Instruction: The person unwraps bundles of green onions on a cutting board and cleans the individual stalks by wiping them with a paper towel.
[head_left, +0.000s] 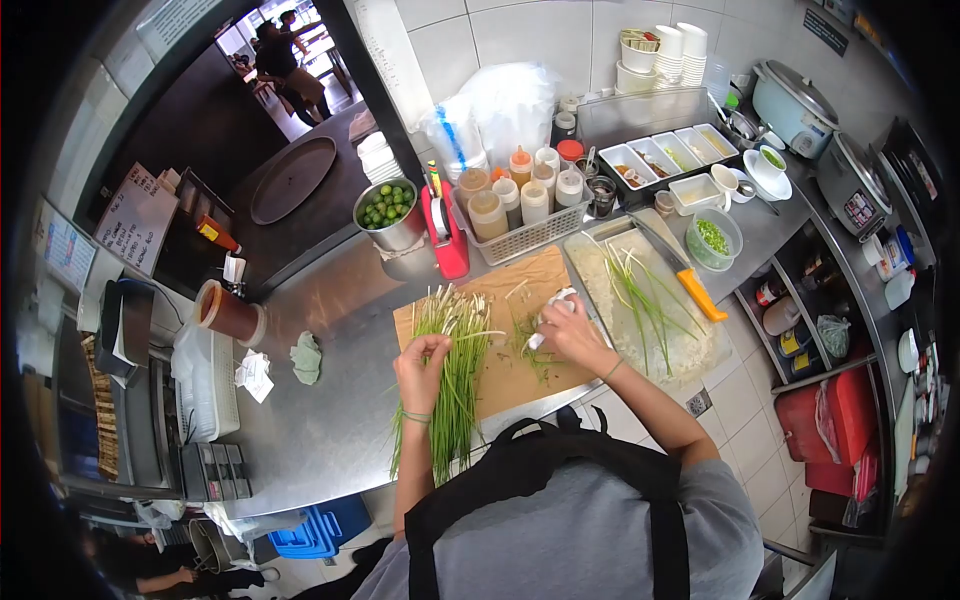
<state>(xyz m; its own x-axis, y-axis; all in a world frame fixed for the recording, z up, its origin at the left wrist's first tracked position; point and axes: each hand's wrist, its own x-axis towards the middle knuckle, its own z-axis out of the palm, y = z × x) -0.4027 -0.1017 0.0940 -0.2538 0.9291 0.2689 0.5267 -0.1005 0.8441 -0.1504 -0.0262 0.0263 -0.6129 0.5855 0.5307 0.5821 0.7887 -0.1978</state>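
Note:
A large bunch of spring onions (455,385) lies on a brown paper sheet (545,275), its white root ends toward the back. Over the bunch, my left hand (424,375) is closed in a pinch, and a pale spring onion stalk (480,334) runs out from its fingertips. My right hand (578,332) is closed round a crumpled white cloth or paper towel (540,335), above green trimmings (525,345) on the paper. To the right, a few loose spring onions (640,300) rest on a cutting board (605,265), beside a knife with an orange handle (700,294).
A basket of sauce bottles (530,240) stands behind the paper, next to a red tape dispenser (443,235) and a metal pot of limes (388,207). Chopped greens fill a clear tub (735,240) at the right. Crumpled paper (255,376) lies at the left.

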